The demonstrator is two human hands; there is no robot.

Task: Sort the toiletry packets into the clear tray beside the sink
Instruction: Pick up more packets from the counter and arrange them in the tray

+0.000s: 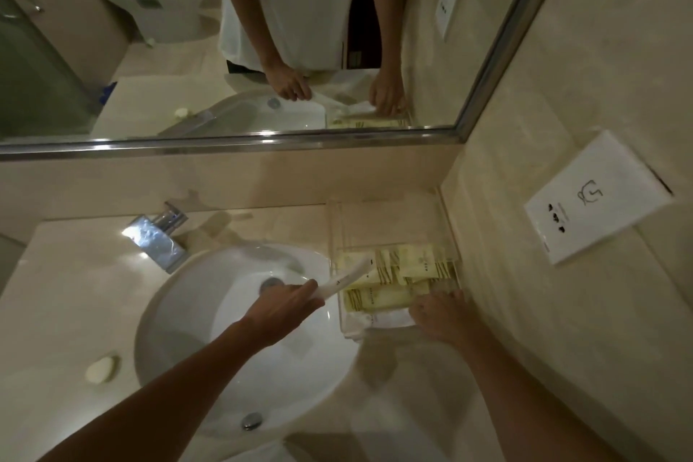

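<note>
Our left hand (pixel 285 306) pinches a white packet (pixel 347 278) over the sink (pixel 210 311), just short of the tray (pixel 393 232); loose pinch drops it in. Right hand (pixel 437 311) fingers in tray, grip unclear.

One head-worn wide-angle view looks steeply down, close over the sink (pixel 240 330), with the mirror (pixel 225 49) at 12 o'clock.

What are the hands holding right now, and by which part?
The left hand pinches a long white packet by its near end, over the sink's edge. The right hand rests on packets in the clear tray; whether it grips one cannot be told.
</note>
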